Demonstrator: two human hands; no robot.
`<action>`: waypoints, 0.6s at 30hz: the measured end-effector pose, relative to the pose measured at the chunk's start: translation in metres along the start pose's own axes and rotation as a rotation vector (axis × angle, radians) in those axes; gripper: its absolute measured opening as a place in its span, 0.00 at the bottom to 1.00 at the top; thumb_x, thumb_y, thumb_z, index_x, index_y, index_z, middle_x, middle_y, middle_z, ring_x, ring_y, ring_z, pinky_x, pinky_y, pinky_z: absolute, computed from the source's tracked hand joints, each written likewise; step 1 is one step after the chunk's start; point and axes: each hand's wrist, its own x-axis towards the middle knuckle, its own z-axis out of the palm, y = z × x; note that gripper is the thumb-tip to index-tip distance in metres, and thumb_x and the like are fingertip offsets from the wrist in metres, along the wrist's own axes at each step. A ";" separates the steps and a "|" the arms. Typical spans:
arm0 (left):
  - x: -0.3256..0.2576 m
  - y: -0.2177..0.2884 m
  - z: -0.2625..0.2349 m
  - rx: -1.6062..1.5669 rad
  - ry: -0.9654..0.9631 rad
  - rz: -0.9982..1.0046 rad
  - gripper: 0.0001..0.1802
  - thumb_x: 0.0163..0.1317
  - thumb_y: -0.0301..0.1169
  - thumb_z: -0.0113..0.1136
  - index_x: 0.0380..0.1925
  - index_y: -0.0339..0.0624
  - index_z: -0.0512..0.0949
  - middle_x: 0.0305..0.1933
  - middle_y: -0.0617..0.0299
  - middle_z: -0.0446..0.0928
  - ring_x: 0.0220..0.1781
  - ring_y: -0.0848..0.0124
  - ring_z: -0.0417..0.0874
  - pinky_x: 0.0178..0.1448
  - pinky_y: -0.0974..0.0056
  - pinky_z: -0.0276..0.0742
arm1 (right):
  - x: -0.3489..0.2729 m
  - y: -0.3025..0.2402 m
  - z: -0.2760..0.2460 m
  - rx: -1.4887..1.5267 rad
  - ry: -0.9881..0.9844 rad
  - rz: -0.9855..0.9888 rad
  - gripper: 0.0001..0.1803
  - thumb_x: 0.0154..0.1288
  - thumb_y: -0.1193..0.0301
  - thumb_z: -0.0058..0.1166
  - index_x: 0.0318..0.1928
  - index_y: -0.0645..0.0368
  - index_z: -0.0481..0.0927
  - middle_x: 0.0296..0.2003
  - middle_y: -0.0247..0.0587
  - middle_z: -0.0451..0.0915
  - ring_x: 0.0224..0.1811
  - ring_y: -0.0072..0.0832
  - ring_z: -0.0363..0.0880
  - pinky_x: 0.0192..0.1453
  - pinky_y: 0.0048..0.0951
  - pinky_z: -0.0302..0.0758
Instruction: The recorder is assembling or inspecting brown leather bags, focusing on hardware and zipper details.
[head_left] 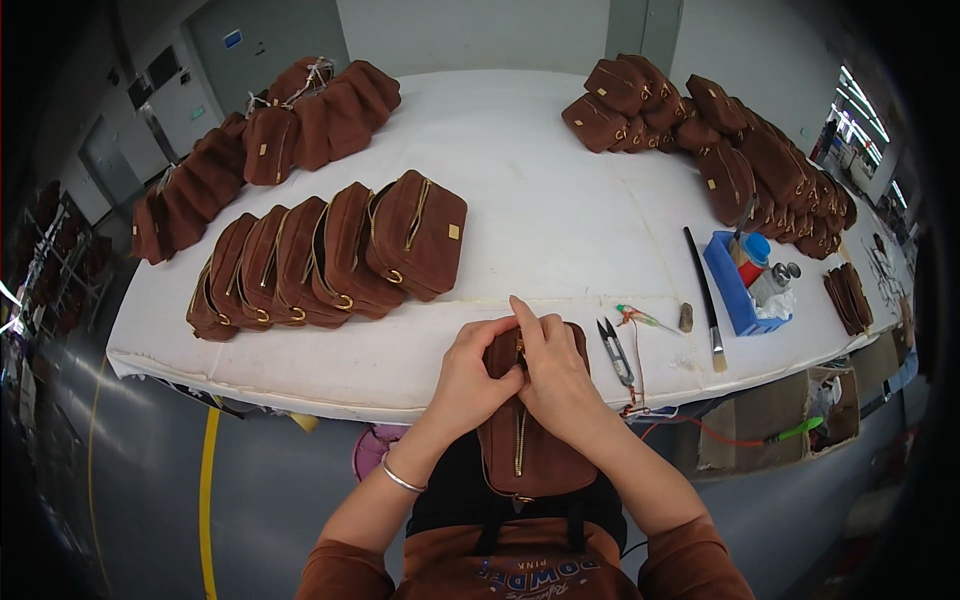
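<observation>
Work seems unfinished on the brown, boxy, leather-like bag (560, 458), held at the white table's (530, 200) edge by left hand (474, 366) and right hand (560, 380), fingers narrowed around its gold metal zipper (520, 445), similar bags' (298, 258) completion being unclear.

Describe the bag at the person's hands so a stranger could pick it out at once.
Start at the white-covered table and come to its near edge, directly in front of the person. There, at the left hand and right hand, is a brown bag with a gold zipper. Unlike the grouped bags farther back, it reaches past the table edge in this view.
</observation>
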 end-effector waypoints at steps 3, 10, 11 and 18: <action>0.002 -0.001 0.004 0.101 0.071 -0.011 0.28 0.48 0.24 0.67 0.54 0.35 0.75 0.52 0.47 0.75 0.53 0.54 0.80 0.58 0.58 0.77 | -0.001 -0.005 -0.008 0.048 0.001 0.041 0.45 0.48 0.89 0.53 0.70 0.67 0.56 0.47 0.58 0.68 0.50 0.52 0.69 0.53 0.45 0.73; 0.006 0.009 0.005 0.183 0.066 0.084 0.20 0.49 0.24 0.68 0.45 0.36 0.79 0.42 0.51 0.77 0.41 0.56 0.82 0.45 0.59 0.79 | -0.003 -0.007 -0.031 0.084 0.023 0.018 0.38 0.52 0.90 0.50 0.66 0.65 0.61 0.46 0.56 0.69 0.47 0.52 0.73 0.50 0.45 0.75; 0.007 0.011 0.002 0.193 0.046 0.109 0.18 0.49 0.24 0.67 0.42 0.35 0.79 0.39 0.51 0.78 0.37 0.57 0.82 0.42 0.59 0.78 | -0.002 -0.006 -0.034 0.112 0.046 0.015 0.35 0.52 0.89 0.50 0.64 0.65 0.64 0.45 0.55 0.70 0.45 0.52 0.75 0.48 0.45 0.76; 0.012 0.023 -0.014 0.158 0.044 0.135 0.08 0.49 0.24 0.66 0.30 0.33 0.81 0.26 0.57 0.76 0.26 0.63 0.79 0.32 0.62 0.74 | 0.007 0.002 -0.040 0.149 0.258 -0.207 0.15 0.55 0.87 0.52 0.44 0.65 0.75 0.39 0.48 0.72 0.40 0.45 0.78 0.41 0.41 0.77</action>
